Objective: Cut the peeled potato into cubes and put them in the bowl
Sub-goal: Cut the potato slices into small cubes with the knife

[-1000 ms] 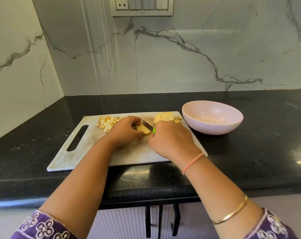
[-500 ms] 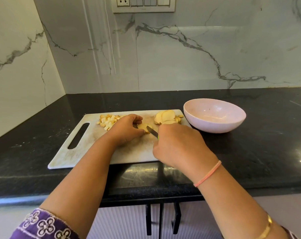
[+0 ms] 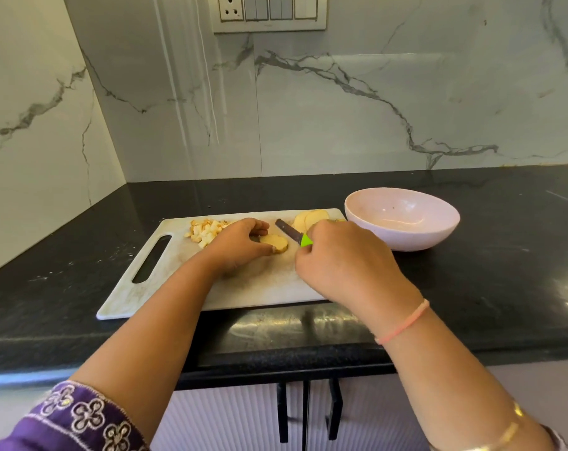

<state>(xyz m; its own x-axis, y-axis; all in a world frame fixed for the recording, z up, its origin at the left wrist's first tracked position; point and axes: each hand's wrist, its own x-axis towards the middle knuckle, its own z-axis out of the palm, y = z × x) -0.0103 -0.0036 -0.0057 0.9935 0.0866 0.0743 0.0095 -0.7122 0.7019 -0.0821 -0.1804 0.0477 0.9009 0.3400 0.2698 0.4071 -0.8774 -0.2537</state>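
Note:
A white cutting board (image 3: 165,288) lies on the black counter. My left hand (image 3: 240,244) pinches a small stack of potato slices (image 3: 274,243) flat on the board. My right hand (image 3: 344,258) grips a knife with a green handle (image 3: 306,240); its dark blade (image 3: 287,230) points up and left, lifted just behind the stack. Cut potato cubes (image 3: 206,232) are piled at the board's far left. More round slices (image 3: 308,218) lie at the board's far right corner. The pale pink bowl (image 3: 403,236) stands to the right of the board, with no potato in it.
The marble walls meet in a corner at the far left. A switch panel (image 3: 269,11) sits high on the back wall. Cabinet doors with black handles (image 3: 305,411) are below the counter's front edge.
The knife blade has come off the slice stack and now sits behind it, pointing up-left. My left hand has shifted its fingers so the stack shows more. The view has tilted slightly.

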